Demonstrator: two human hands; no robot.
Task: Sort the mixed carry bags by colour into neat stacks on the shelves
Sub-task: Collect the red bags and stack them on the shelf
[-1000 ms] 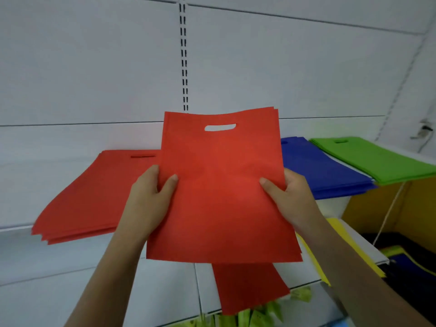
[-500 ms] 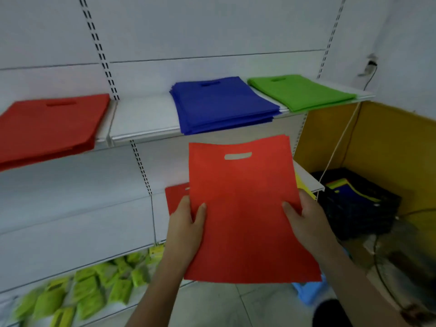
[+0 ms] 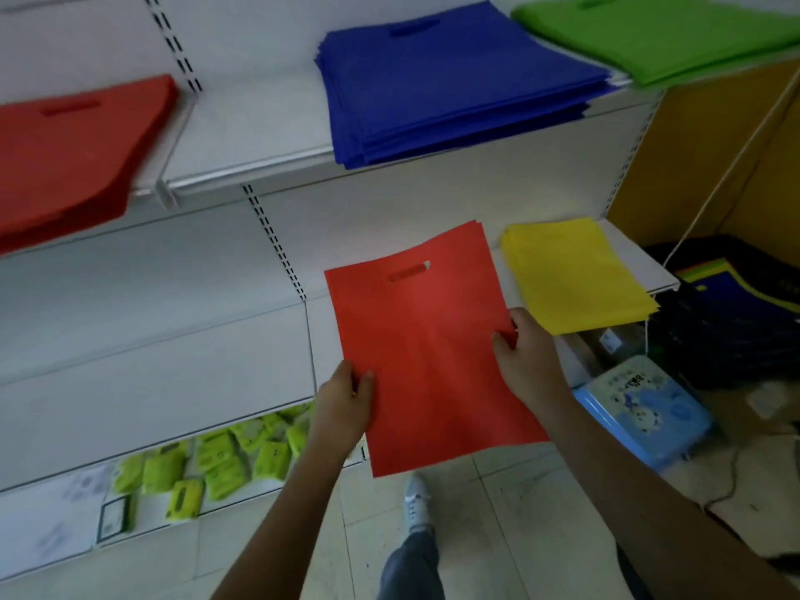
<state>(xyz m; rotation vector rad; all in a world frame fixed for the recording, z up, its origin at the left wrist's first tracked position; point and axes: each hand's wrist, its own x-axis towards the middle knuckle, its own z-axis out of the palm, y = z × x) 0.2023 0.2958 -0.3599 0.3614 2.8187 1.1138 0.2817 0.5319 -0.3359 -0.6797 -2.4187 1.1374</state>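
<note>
You held the flat red fabric carry bag (image 3: 426,348) by its side edges, left hand (image 3: 344,407) and right hand (image 3: 526,355) each pinching it. The red bag stack (image 3: 69,153) lay up-left of the bag, nearer your left hand, long axis running away.

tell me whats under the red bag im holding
Both hands, left hand and right hand, grip the red bag. More red edges peek out at its top, likely more red bags. Anything else beneath it is covered.
</note>
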